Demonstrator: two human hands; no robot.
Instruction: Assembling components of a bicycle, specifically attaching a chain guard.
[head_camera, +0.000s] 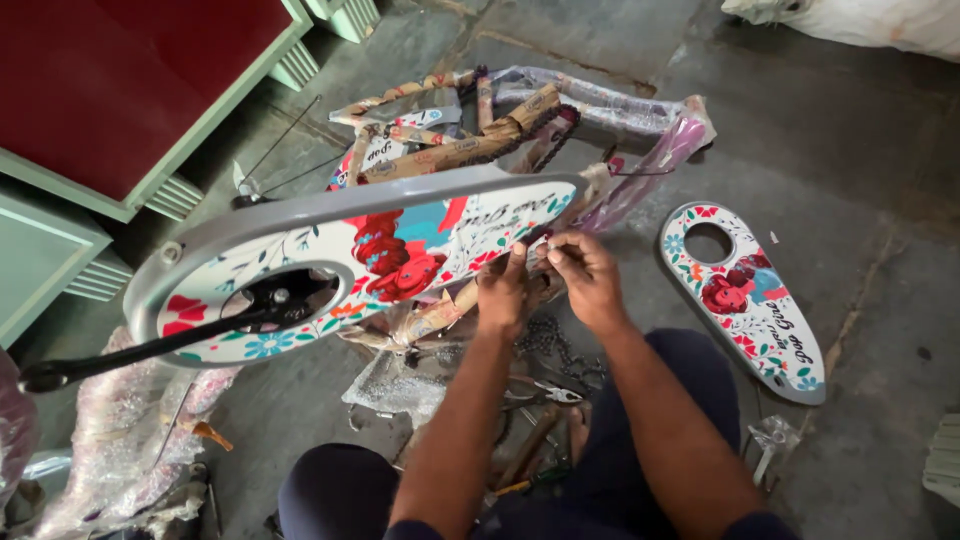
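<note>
Hemmed in ahead of the hands (550, 285) by chain cover (350, 250) and wrapped frame (520, 115); bare floor (860, 180) open rightward past loose cover (745, 300).

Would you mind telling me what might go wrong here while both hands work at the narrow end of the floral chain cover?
1. The left hand and right hand pinch only the tip of the chain cover, so its long far end could swing or twist.
2. The loose chain under the wrists might snag a finger.
3. The second cover panel lies on the floor beside the knee and could get scuffed.
</note>
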